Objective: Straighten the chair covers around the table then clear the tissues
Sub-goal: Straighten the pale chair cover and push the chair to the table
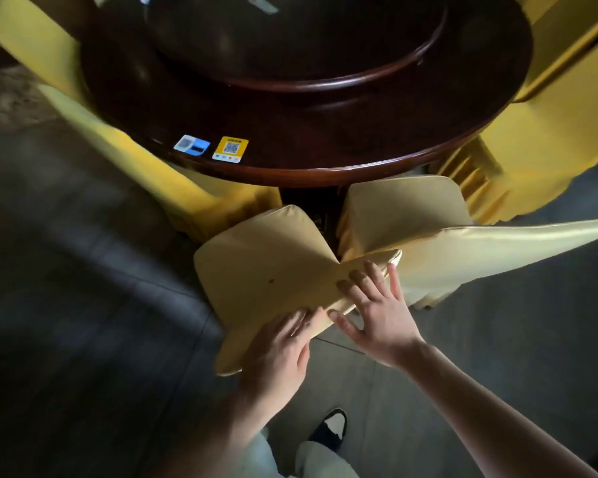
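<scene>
Round dark table [325,139] ahead, ringed by yellow-covered chairs. Nearest chair cover [270,270] sits just below the table edge. My left hand [280,353] lies flat on its backrest top, fingers straight; my right hand [377,312] presses beside it, fingers spread.

Single view only: head-worn wide-angle camera, looking forward and steeply down. Near field: both hands [325,329] and forearms enter from the bottom edge, close to the lens. Mid field: the cream chair cover [270,270] directly below. Far field: the round dark counter [325,132] fills the top of frame. Floor [83,305] visible at left; edges curve with lens distortion.
</scene>
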